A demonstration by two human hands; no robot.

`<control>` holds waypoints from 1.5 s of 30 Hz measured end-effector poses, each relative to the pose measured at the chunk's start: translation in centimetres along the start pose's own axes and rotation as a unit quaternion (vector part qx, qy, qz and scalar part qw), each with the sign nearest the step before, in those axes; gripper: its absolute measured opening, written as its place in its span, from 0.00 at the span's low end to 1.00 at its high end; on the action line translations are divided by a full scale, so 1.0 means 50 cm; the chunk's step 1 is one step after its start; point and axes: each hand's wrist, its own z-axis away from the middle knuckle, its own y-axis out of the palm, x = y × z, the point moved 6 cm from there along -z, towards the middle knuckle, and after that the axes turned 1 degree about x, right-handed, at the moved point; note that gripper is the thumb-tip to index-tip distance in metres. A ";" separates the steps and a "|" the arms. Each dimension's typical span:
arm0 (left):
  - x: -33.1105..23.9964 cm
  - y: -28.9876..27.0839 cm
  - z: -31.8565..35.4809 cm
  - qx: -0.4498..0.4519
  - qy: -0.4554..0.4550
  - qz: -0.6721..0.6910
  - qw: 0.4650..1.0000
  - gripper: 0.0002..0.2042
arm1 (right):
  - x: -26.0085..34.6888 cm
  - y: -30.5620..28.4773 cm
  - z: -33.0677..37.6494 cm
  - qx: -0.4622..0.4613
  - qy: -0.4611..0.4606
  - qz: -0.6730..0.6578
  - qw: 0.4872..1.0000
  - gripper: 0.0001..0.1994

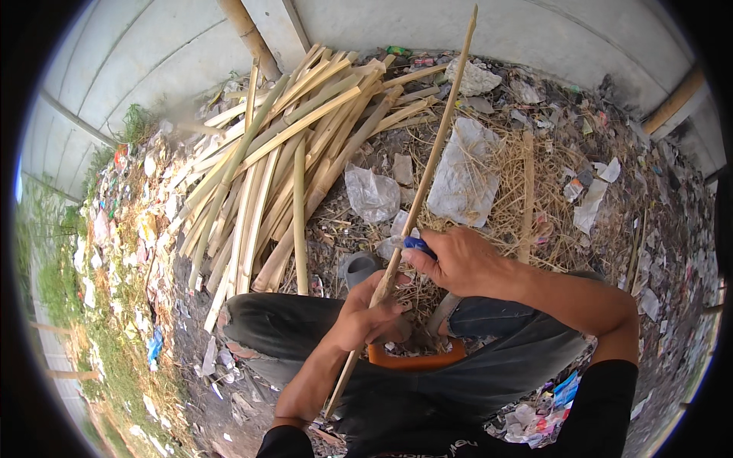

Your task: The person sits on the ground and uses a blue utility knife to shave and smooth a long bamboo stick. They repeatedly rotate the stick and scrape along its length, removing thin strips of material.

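Observation:
A long bamboo strip (435,156) runs slantwise from between my legs up toward the far wall. My left hand (366,309) is wrapped round its lower part, with the fingers partly hidden behind it. Higher up, my right hand (466,259) is closed on a small blue-handled tool (418,245), pressed against the strip's side. Its working end is too small and covered to make out. Beyond my left knee lies a big heap of split bamboo strips (286,153), stacked loosely across one another.
Grey wall panels (496,34) close off the far side, with a bamboo post (252,38) leaning there. Litter, dry straw (511,172) and a flattened white sack (464,172) cover the ground. An orange object (416,359) lies between my bent legs.

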 end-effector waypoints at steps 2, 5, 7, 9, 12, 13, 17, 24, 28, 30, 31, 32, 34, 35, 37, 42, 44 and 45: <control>0.009 -0.003 0.012 0.005 -0.010 0.007 1.000 0.24 | -0.053 -0.048 -0.035 -0.047 0.053 -0.003 0.997 0.26; 0.013 0.000 -0.004 0.010 -0.006 -0.003 1.000 0.25 | -0.009 -0.009 0.001 -0.016 -0.025 0.004 1.000 0.26; 0.011 -0.009 -0.007 -0.018 -0.008 -0.046 0.999 0.25 | 0.014 0.023 0.022 0.040 -0.033 0.049 0.997 0.26; 0.019 -0.017 -0.003 -0.027 0.017 -0.084 0.996 0.25 | 0.004 0.006 0.009 0.024 -0.029 0.068 0.997 0.26; 0.019 -0.016 0.002 -0.036 0.044 -0.147 0.988 0.25 | -0.110 -0.114 -0.048 -0.102 0.062 0.004 0.993 0.30; 0.021 -0.014 0.004 -0.027 0.037 -0.165 0.985 0.25 | -0.165 -0.176 -0.064 -0.154 0.096 0.015 0.983 0.31; 0.027 0.012 0.008 -0.034 0.036 -0.223 0.974 0.26 | -0.255 -0.288 -0.040 -0.228 0.134 0.079 0.961 0.34; 0.027 -0.018 -0.004 -0.072 0.120 -0.321 0.937 0.25 | -0.022 -0.019 0.036 0.064 0.020 0.086 0.994 0.28; 0.017 -0.031 0.006 -0.101 0.071 -0.355 0.927 0.26 | -0.094 -0.075 -0.013 -0.048 0.030 0.076 0.995 0.28; 0.021 -0.034 0.009 -0.103 0.071 -0.363 0.923 0.26 | -0.143 -0.125 -0.044 -0.087 0.066 0.079 0.991 0.28; 0.025 -0.031 0.006 -0.102 0.072 -0.365 0.923 0.27 | -0.165 -0.141 -0.050 -0.093 0.076 0.089 0.989 0.28; 0.024 -0.026 0.004 -0.103 0.079 -0.367 0.921 0.27 | -0.176 -0.151 -0.051 -0.099 0.084 0.099 0.987 0.28; 0.020 -0.026 0.004 -0.115 0.090 -0.375 0.915 0.27 | -0.121 -0.104 -0.038 -0.044 0.052 0.094 0.993 0.28; 0.015 -0.023 0.003 -0.116 0.095 -0.375 0.915 0.27 | -0.088 -0.067 -0.017 -0.019 0.041 0.092 0.995 0.28; 0.006 -0.019 0.005 -0.124 0.102 -0.379 0.911 0.27 | -0.040 0.047 0.027 -0.003 -0.071 0.066 0.995 0.27; 0.017 -0.052 0.023 -0.155 0.114 -0.427 0.884 0.25 | -0.070 0.000 -0.016 -0.021 0.002 0.061 0.998 0.28; 0.012 -0.045 0.025 -0.156 0.109 -0.429 0.883 0.25 | -0.179 -0.104 -0.068 -0.122 0.089 0.006 0.989 0.31; 0.004 -0.028 0.030 -0.145 0.104 -0.425 0.888 0.24 | -0.237 -0.164 -0.081 -0.184 0.112 0.045 0.976 0.32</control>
